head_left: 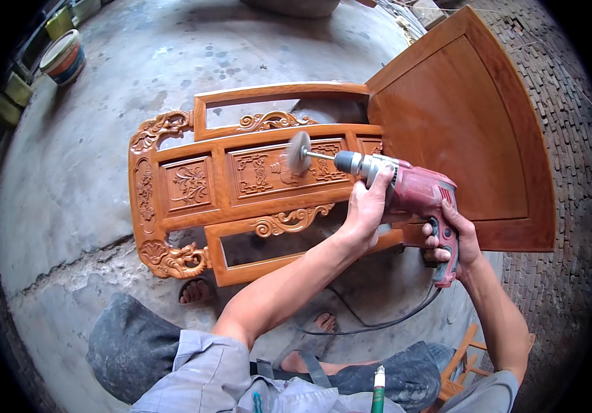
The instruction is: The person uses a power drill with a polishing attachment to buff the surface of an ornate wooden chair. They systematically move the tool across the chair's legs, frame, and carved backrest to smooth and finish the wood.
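While the big carved wooden chair back (241, 186) lies flat over the grey floor (89, 172), you hold the red drill (416, 193) above it, left hand (367, 210) wrapped around its body, right hand (455, 237) closed on its handle, fuzzy round brush (299, 153) touching the carving.

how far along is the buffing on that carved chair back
Done: nothing can be told apart as finished; the carved wooden panel looks evenly orange all over. In hand: the left hand steadies the red electric drill and the right hand grips its handle, with the round brush wheel against the centre carved panel. Left: it is unclear which of the scrollwork and the left end have been worked.
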